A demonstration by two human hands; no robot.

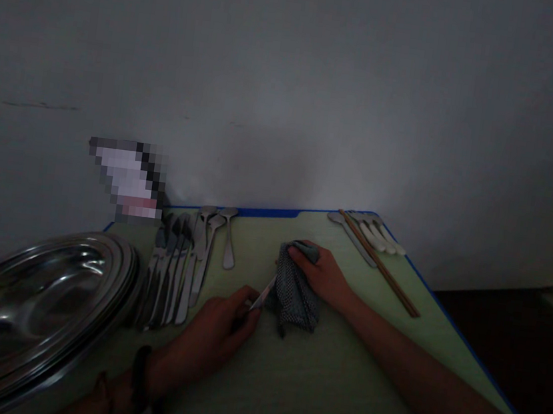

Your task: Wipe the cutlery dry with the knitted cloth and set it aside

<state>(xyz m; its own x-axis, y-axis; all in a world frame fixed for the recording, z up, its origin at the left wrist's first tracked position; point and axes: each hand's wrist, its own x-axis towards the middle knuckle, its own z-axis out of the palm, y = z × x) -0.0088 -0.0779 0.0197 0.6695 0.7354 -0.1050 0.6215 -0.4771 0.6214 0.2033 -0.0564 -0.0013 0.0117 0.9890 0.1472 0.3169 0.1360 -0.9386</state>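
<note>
Over the middle of the table, my left hand (227, 322) is closed around a flat, shiny metal piece of cutlery (263, 295). Its far end disappears under a dark checked cloth (296, 297), so its exact kind cannot be made out. My right hand (323, 273) grips the top of that cloth, which bunches around the metal and hangs down toward the tabletop. Left of my hands lie several table knives (173, 275) side by side, with a spoon (228, 238) and more cutlery next to them.
A stack of shiny oval metal trays (38, 299) fills the left of the table (354, 391). At the right lie wooden chopsticks (380, 267), a metal spoon (351, 236) and several white-handled utensils (378, 236). A pixelated object (129, 179) leans against the wall (291, 88).
</note>
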